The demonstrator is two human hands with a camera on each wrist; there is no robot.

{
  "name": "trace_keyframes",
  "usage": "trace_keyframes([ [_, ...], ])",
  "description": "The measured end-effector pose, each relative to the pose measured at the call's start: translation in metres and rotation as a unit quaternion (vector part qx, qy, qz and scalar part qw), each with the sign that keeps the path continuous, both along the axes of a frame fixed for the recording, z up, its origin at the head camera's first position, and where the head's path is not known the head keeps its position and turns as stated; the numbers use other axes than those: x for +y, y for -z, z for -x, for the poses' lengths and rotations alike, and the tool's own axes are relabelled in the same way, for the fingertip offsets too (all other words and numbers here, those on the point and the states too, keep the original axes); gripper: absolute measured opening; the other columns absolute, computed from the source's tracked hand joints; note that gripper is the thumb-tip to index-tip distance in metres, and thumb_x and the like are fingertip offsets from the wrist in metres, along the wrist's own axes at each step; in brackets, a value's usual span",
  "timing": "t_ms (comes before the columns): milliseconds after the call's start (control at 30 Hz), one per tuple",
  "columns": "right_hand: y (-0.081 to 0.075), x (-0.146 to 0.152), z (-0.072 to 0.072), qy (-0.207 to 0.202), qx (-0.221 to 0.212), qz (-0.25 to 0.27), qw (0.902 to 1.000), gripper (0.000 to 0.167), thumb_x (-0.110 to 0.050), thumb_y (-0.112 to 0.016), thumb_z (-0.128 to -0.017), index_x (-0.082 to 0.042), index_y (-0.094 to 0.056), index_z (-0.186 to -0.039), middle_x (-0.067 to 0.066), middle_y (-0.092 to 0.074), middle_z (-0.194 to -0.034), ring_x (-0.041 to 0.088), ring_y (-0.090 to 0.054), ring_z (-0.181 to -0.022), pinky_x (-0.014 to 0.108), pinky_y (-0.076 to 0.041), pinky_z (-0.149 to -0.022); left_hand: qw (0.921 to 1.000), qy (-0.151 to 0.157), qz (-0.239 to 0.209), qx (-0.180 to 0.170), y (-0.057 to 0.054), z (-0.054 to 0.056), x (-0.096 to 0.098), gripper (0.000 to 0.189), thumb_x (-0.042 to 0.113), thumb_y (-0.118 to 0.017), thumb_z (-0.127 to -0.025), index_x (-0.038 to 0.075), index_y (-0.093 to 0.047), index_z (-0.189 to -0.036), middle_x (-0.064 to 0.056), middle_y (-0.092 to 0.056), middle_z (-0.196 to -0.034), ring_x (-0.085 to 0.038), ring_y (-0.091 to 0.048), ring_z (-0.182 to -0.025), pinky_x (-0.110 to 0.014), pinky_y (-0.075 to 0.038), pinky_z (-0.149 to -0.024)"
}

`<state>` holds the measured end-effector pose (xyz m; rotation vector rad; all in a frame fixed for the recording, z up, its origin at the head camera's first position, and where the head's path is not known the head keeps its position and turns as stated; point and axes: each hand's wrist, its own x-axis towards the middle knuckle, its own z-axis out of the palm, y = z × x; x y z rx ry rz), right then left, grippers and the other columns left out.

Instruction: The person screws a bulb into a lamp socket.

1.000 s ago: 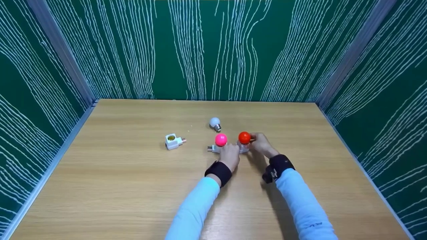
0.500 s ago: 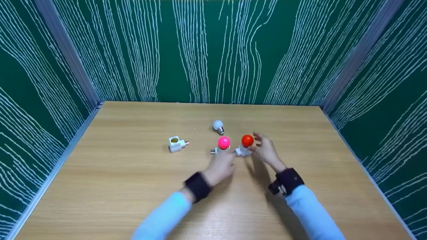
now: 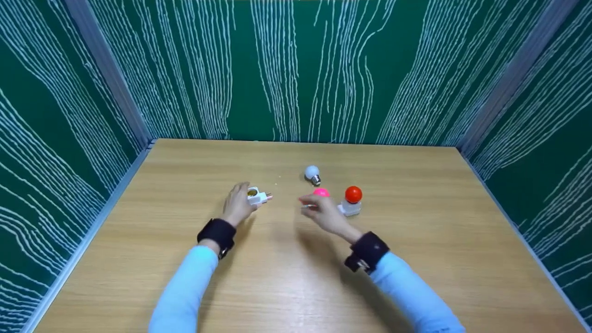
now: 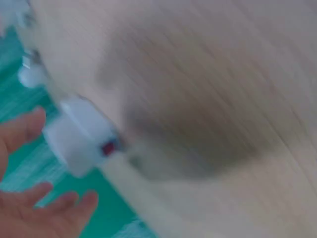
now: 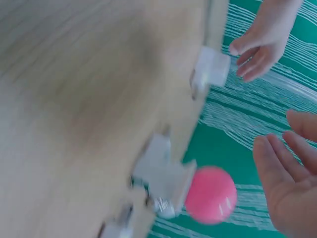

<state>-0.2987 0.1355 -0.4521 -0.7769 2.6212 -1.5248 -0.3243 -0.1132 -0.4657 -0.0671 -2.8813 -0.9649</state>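
My left hand (image 3: 237, 203) is at the left side of a white plug-in lamp socket (image 3: 257, 196), which has a bare round opening on top and prongs pointing right. In the left wrist view the fingers spread around this socket (image 4: 81, 136) with a gap to it. My right hand (image 3: 326, 213) hovers with loosely bent fingers before a pink light bulb (image 3: 321, 191), hiding most of the socket under it. The right wrist view shows that bulb (image 5: 211, 195) seated in its white socket (image 5: 158, 168), apart from the fingers.
A red light bulb (image 3: 354, 194) stands in another white socket (image 3: 350, 209) to the right. A loose white light bulb (image 3: 312, 172) lies farther back on the wooden table (image 3: 277, 277). Green walls with white streaks (image 3: 286, 69) enclose the table's back and sides.
My left hand has left the pink bulb's socket and moved left to the bare socket. My right hand has let go of the red bulb and moved left toward the pink one.
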Motion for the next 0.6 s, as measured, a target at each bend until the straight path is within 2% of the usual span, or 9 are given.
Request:
trace_keyframes([
  [67, 0.004, -0.011, 0.004, -0.022, -0.02, -0.022, 0.9993, 0.037, -0.001, -0.06, -0.085, 0.008, -0.053, -0.12, 0.024, -0.056, -0.12, 0.039, -0.056, -0.108, 0.043, -0.05, -0.095, 0.9994, -0.002, 0.001, -0.034, 0.004, 0.009, -0.004, 0.073, 0.006, -0.073, -0.074, -0.004, -0.036, -0.136, -0.024, -0.042, -0.134, -0.037, -0.044, -0.121, -0.046, -0.037, -0.108],
  [133, 0.008, -0.019, 0.005, -0.026, -0.03, -0.048, 0.9981, 0.039, -0.004, -0.06, -0.085, 0.006, -0.053, -0.122, 0.022, -0.055, -0.124, 0.037, -0.055, -0.11, 0.042, -0.049, -0.097, 0.9981, -0.007, -0.015, -0.059, 0.008, 0.014, -0.005, 0.068, 0.006, -0.072, -0.076, -0.003, -0.037, -0.134, -0.023, -0.047, -0.131, -0.035, -0.047, -0.118, -0.045, -0.039, -0.106],
  [267, 0.012, -0.027, 0.006, -0.032, -0.039, -0.071, 0.9962, 0.04, -0.004, -0.06, -0.086, 0.005, -0.052, -0.124, 0.021, -0.053, -0.127, 0.035, -0.054, -0.113, 0.041, -0.049, -0.097, 0.996, -0.019, -0.045, -0.075, 0.013, 0.017, -0.006, 0.051, 0.007, -0.068, -0.079, -0.001, -0.046, -0.125, -0.021, -0.056, -0.121, -0.034, -0.052, -0.112, -0.045, -0.044, -0.101],
  [433, 0.012, -0.029, 0.006, -0.023, -0.047, -0.061, 0.9968, 0.04, -0.002, -0.059, -0.086, 0.005, -0.051, -0.124, 0.021, -0.054, -0.126, 0.035, -0.054, -0.112, 0.04, -0.05, -0.097, 0.9965, -0.011, -0.047, -0.068, 0.013, 0.012, -0.005, 0.043, 0.007, -0.069, -0.078, -0.001, -0.052, -0.116, -0.02, -0.06, -0.113, -0.035, -0.055, -0.106, -0.044, -0.046, -0.097],
  [600, 0.011, -0.026, 0.002, -0.007, -0.038, -0.029, 0.9988, 0.038, -0.002, -0.059, -0.086, 0.007, -0.052, -0.123, 0.025, -0.055, -0.122, 0.037, -0.056, -0.11, 0.042, -0.051, -0.095, 0.9954, 0.038, -0.065, -0.06, 0.007, -0.003, 0.01, 0.044, 0.01, -0.072, -0.075, 0.001, -0.055, -0.114, -0.017, -0.063, -0.108, -0.032, -0.057, -0.1, -0.042, -0.048, -0.094],
])
